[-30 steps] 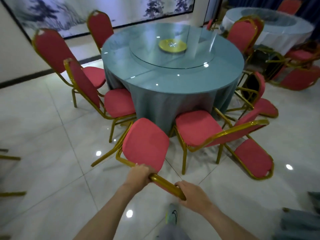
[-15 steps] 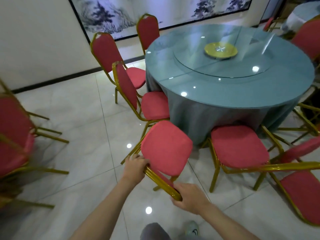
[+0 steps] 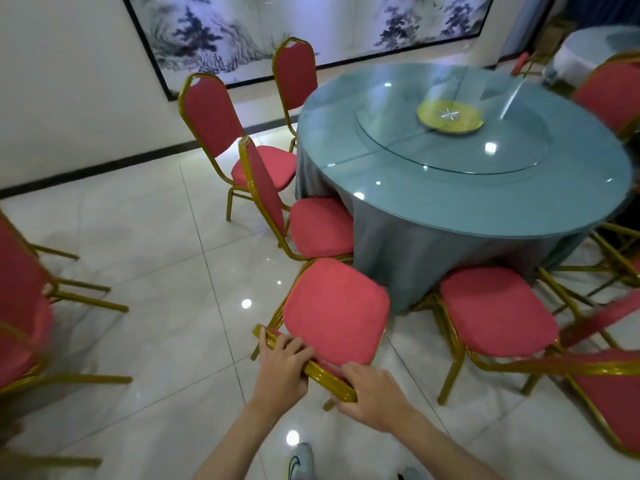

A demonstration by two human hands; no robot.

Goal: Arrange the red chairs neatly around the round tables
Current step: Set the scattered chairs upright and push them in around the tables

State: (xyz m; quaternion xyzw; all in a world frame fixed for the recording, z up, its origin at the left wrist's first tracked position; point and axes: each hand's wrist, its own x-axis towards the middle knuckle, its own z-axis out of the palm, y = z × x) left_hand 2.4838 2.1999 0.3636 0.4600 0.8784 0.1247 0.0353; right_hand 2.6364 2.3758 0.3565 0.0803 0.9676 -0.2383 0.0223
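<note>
Glossy white floor tiles (image 3: 156, 271) spread under us, dotted with lamp glare, and the toe of our pale shoe (image 3: 302, 462) shows at the bottom edge. Just above it, both our hands clamp on the gold top rail (image 3: 322, 374) of the nearest red chair (image 3: 336, 310). The left hand (image 3: 282, 367) curls its fingers over the rail's left part, and the right hand (image 3: 375, 396) grips the right end; the two sit close together but do not touch. The rail runs from upper left to lower right across our view. This chair turns its back to us and points its seat toward the round table (image 3: 450, 209), with the front edge near the hanging grey-blue cloth. We cannot tell whether all its legs meet the floor. Its seat is a rounded square pad of coarse red fabric in a gold tube frame.

It stands between a matching right-hand chair (image 3: 495, 310) and a left-hand chair (image 3: 320, 226), both with their seats against the cloth. More red chairs lie tipped at the left edge (image 3: 20, 306) and lower right (image 3: 609, 393). On the table, a glass turntable (image 3: 450, 150) carries a gold disc (image 3: 449, 116) at its centre. Two upright chairs (image 3: 214, 116) stand by the table's far left, and behind them an ink landscape painting (image 3: 277, 26) covers the wall. A second table (image 3: 588, 53) shows at the far right.
</note>
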